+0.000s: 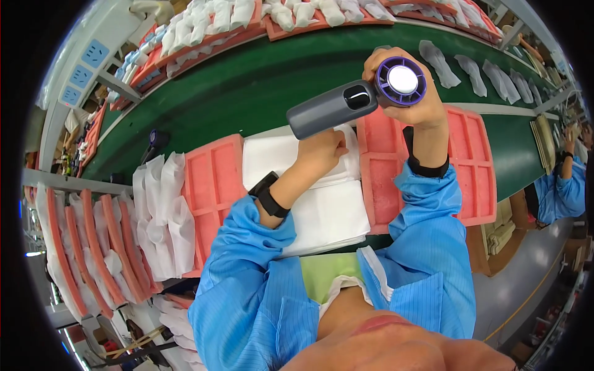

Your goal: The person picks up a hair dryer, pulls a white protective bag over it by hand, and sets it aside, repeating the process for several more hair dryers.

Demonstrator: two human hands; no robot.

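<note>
My right hand (408, 93) is closed round the head of a grey handheld fan (328, 110), above the table. The fan's round head has a purple ring and a white centre, turned up toward me, and its handle points left. Below the handle, my left hand (322, 150) rests on a stack of thin white packing sleeves (325, 213). Its thumb and fingers look curled in, but the fan covers part of them, and whatever they may pinch is hidden.
Pink divided trays (213, 198) flank the stack; another pink tray (473, 164) lies right. White-wrapped items (164, 210) sit at left, near a dark fan (156, 141). More wrapped items (439, 63) lie on the green belt (247, 74). A co-worker (560, 185) is far right.
</note>
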